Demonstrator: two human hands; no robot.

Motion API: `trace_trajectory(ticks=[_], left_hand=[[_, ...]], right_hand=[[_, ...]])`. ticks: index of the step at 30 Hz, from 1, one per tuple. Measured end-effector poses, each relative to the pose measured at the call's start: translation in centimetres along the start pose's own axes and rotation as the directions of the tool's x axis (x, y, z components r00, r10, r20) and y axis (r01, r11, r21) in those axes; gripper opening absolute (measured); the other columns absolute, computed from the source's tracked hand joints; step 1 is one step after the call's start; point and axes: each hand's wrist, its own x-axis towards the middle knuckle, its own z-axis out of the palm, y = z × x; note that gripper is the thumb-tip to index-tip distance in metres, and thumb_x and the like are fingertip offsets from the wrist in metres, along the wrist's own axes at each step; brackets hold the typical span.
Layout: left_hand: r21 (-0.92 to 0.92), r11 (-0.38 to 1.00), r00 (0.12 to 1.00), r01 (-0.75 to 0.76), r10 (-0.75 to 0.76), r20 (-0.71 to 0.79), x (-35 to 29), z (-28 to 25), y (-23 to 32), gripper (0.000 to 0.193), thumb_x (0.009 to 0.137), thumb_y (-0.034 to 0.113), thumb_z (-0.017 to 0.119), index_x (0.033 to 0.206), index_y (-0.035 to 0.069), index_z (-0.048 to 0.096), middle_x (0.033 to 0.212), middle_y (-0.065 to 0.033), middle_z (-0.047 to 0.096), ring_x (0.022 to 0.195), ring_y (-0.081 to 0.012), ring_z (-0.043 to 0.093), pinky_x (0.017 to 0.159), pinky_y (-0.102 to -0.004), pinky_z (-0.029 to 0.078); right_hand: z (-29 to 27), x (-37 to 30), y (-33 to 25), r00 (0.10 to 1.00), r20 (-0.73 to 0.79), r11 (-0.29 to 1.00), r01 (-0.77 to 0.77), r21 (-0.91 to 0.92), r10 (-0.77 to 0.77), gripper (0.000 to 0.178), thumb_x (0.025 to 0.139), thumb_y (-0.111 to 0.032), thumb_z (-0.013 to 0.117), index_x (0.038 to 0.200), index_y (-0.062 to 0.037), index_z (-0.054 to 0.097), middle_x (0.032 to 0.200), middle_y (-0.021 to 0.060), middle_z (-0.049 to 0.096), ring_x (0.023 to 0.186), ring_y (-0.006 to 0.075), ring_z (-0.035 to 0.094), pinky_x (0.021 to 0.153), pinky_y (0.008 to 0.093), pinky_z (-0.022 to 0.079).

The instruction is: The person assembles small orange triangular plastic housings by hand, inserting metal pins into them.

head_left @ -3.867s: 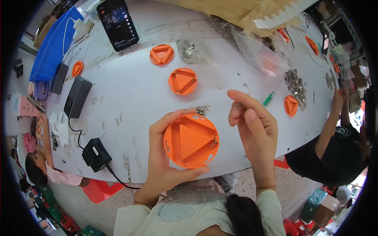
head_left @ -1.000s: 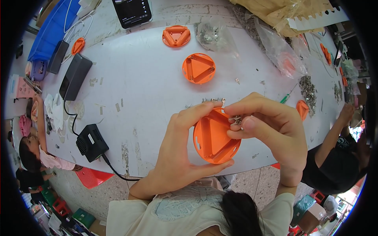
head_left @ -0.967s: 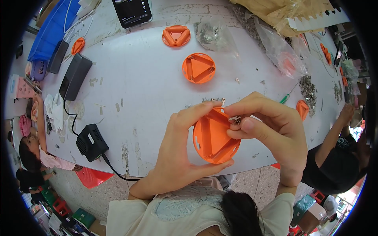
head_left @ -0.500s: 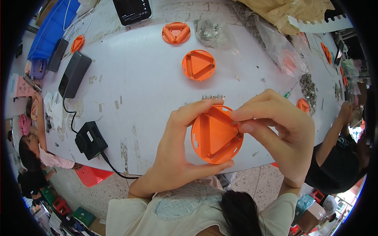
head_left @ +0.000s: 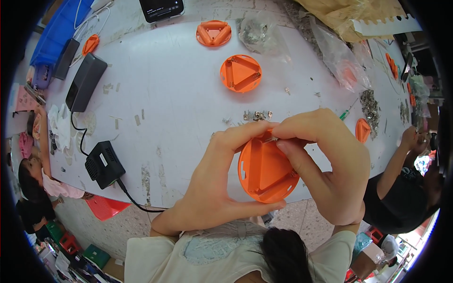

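My left hand (head_left: pixel 214 181) is closed round the rim of a round orange plastic battery holder (head_left: pixel 269 170), thumb at the near edge and fingers at the far edge. Straight slots form a triangle inside the holder. My right hand (head_left: pixel 325 162) pinches at the holder's far slot, where a small metal contact (head_left: pixel 270 138) shows by the fingertips; most of it is hidden. Just beyond my left fingers lies a little pile of metal springs and contacts (head_left: pixel 258 115). Farther off sit a second orange holder (head_left: pixel 240 73) with metal springs in its slots and a third (head_left: pixel 213 34).
A black power adapter (head_left: pixel 104 163) and a dark grey box-shaped device (head_left: pixel 86 82) joined by a cable lie at left. Clear bags (head_left: pixel 262 35), a pile of metal parts (head_left: pixel 370 113) and a green-handled tool (head_left: pixel 346 114) lie right. Other people sit at both sides.
My right fingertips have moved from the holder's right edge to its far edge. The holder in my left hand has shifted slightly right and nearer.
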Motion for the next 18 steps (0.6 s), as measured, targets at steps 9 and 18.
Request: trace_trajectory(ticks=[9,18], left_hand=[[-0.134,0.991,1.000,-0.006,0.005,-0.006,0.0,0.2,-0.1,0.080,0.056,0.012,0.079,0.116,0.001,0.028,0.122,-0.0136,0.039,0.112,-0.0226,0.042,0.095,-0.0358,0.033],[-0.241,0.970,0.999,0.021,-0.012,0.037,0.1,-0.2,-0.1,0.081,0.055,0.010,0.079,0.120,0.004,0.031,0.120,-0.0129,0.040,0.111,-0.0218,0.043,0.094,-0.0355,0.034]], right_hand=[[-0.1,0.3,0.0,1.000,0.015,0.997,-0.007,-0.075,0.008,0.017,0.065,0.008,0.060,0.080,-0.0004,0.059,0.076,0.0074,0.056,0.067,0.0160,0.052,0.058,0.0242,0.041],[-1.3,0.7,0.1,0.994,0.108,0.993,-0.015,-0.121,0.029,0.016,0.061,0.005,0.062,0.075,-0.0017,0.060,0.069,0.0031,0.046,0.066,0.0123,0.046,0.057,0.0209,0.037]])
